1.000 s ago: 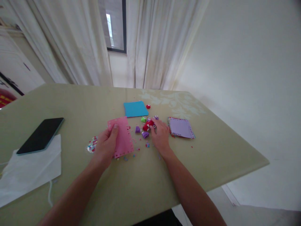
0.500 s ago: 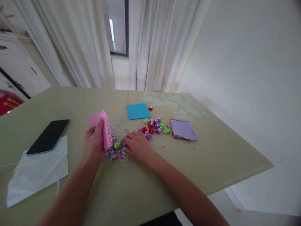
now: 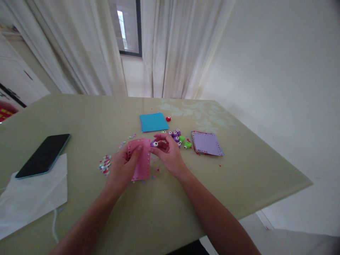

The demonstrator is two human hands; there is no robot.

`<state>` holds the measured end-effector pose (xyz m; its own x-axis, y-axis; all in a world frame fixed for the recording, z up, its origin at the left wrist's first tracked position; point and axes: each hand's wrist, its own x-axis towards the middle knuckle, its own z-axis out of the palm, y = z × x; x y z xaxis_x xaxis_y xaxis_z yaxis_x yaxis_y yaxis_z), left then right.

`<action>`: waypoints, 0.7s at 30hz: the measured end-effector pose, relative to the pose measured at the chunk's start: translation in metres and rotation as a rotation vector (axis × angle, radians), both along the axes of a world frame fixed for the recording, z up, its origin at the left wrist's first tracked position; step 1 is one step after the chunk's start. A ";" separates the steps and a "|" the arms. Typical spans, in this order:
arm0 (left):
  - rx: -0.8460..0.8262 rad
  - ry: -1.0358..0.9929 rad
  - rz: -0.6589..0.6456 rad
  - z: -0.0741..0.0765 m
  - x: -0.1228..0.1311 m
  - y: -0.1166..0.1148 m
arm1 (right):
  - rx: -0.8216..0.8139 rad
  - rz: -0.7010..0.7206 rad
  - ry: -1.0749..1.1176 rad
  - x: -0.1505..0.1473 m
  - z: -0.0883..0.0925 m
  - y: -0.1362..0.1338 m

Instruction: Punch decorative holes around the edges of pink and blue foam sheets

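My left hand [image 3: 123, 166] is closed on a folded pink paper [image 3: 143, 161] with small holes along its edges, thumb on the near face. At the paper's right edge is a small purple hole punch [image 3: 153, 144] with a cartoon eye. My right hand [image 3: 170, 156] grips it between curled fingers and thumb. Whether the punch bites on the paper, I cannot tell. Coloured confetti bits [image 3: 105, 165] lie left of my left hand, partly covered by it. Beyond my right hand sits a cluster of purple, green and red eyed punches [image 3: 176, 134], partly hidden.
A blue paper stack [image 3: 154, 122] lies farther back, with a red punch [image 3: 168, 118] beside it. To the right is a stack topped by purple paper [image 3: 208, 143]. A black phone [image 3: 44, 156] rests on a white sheet [image 3: 39, 198] at the left.
The pink paper has moved right in my left hand and turned its face toward me. My right hand has lifted the purple punch from near the confetti to the paper's right edge.
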<state>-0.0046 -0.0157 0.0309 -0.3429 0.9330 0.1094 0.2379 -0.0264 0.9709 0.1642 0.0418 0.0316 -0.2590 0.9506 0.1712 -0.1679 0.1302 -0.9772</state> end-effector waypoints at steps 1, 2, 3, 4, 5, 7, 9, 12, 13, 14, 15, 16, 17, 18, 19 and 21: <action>0.009 0.024 -0.009 0.000 0.000 -0.001 | -0.007 0.007 0.018 -0.001 0.001 0.000; 0.015 0.037 -0.013 0.000 0.000 -0.001 | -0.007 0.012 0.029 -0.001 0.003 -0.001; 0.019 0.044 -0.008 0.000 0.001 -0.002 | -0.003 0.013 0.037 -0.002 0.004 -0.002; 0.020 0.049 0.002 0.002 0.001 -0.003 | 0.003 0.011 0.041 -0.002 0.004 -0.003; 0.023 0.047 0.022 0.003 0.001 -0.003 | 0.010 0.003 0.045 -0.003 0.005 -0.003; 0.022 0.021 0.070 0.005 0.002 -0.003 | 0.019 -0.019 0.051 -0.003 0.004 -0.003; 0.022 -0.004 0.093 0.006 0.001 -0.003 | 0.026 -0.033 0.052 -0.003 0.002 -0.002; 0.048 0.050 0.068 0.004 0.000 -0.001 | 0.050 -0.021 0.041 -0.003 0.000 -0.001; 0.062 0.082 0.058 0.003 0.000 -0.001 | 0.060 -0.016 0.037 -0.003 0.000 -0.001; 0.073 0.110 0.053 0.002 -0.001 0.000 | 0.070 -0.014 0.032 -0.003 0.000 -0.002; 0.080 0.132 0.049 0.001 -0.001 0.000 | 0.081 -0.013 0.028 -0.003 0.000 -0.002; 0.084 0.149 0.047 0.000 -0.001 0.000 | 0.093 -0.019 0.026 -0.003 0.000 -0.003; 0.088 0.164 0.049 -0.001 -0.001 0.000 | 0.104 -0.030 0.026 -0.003 0.000 -0.003; 0.094 0.177 0.055 -0.002 -0.002 0.000 | 0.113 -0.042 0.030 -0.003 0.000 -0.003; 0.097 0.187 0.062 -0.002 -0.002 0.000 | 0.118 -0.051 0.037 -0.002 0.000 -0.003; 0.099 0.199 0.075 -0.002 -0.003 -0.001 | 0.115 -0.064 0.049 -0.001 0.000 -0.002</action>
<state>-0.0074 -0.0165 0.0291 -0.3733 0.8870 0.2718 0.4291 -0.0946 0.8983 0.1633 0.0399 0.0315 -0.1867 0.9384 0.2907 -0.2027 0.2528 -0.9461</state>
